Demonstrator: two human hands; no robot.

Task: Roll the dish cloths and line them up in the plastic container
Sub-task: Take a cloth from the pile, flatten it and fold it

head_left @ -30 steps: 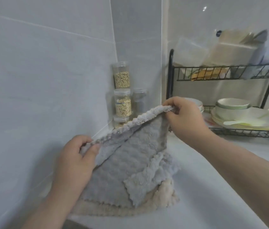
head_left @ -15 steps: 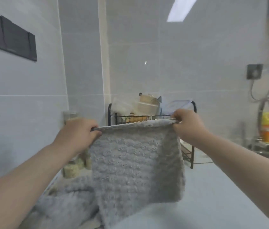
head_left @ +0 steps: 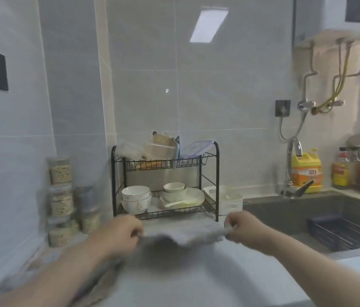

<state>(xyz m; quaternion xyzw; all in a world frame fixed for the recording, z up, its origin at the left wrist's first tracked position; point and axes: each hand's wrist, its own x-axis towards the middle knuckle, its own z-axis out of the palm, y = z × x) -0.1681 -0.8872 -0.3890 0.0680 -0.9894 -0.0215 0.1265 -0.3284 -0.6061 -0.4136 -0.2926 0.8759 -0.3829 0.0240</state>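
A grey fluffy dish cloth (head_left: 181, 232) stretches almost flat between my hands, low over the white counter (head_left: 196, 273), blurred by motion. My left hand (head_left: 119, 234) pinches its left corner and my right hand (head_left: 244, 227) pinches its right corner. A white plastic container (head_left: 230, 201) with handle slots stands beyond the cloth, to the right of the dish rack. More cloths (head_left: 99, 282), grey and beige, lie in a blurred heap under my left forearm.
A black two-tier dish rack (head_left: 165, 185) with bowls and plates stands at the back wall. Stacked jars (head_left: 60, 202) of grain fill the left corner. To the right lie a dark sink (head_left: 320, 220), a tap (head_left: 292, 169), a yellow detergent bottle (head_left: 306, 170) and sauce bottles (head_left: 351, 171).
Both hands lifted the grey cloth off the pile, held it hanging upright, and have now swung it down and forward so it lies nearly horizontal over the counter. The view rose to show the sink.
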